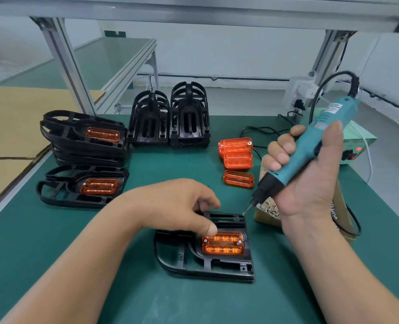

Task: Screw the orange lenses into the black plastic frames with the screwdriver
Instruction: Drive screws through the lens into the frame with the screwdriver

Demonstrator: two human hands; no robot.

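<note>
Open green bench (165,164) in the middle; the edges are crowded.
Bare mat runs between my left hand (177,204), on the black plastic frame (205,265), and the loose orange plastic lenses (237,155). Stacked black frames with lenses (81,141) wall the left, upright black frames (170,118) the back; a cardboard box of screws (266,213) sits under my right hand (310,181) and its teal electric screwdriver (310,141).

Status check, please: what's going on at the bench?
Left hand holds frame, thumb on orange lens. Right hand grips screwdriver, bit near frame's corner. Nothing blocking.

Left hand (179,204) on black frame (205,265), right hand (310,174) gripping teal screwdriver (310,146)
</note>
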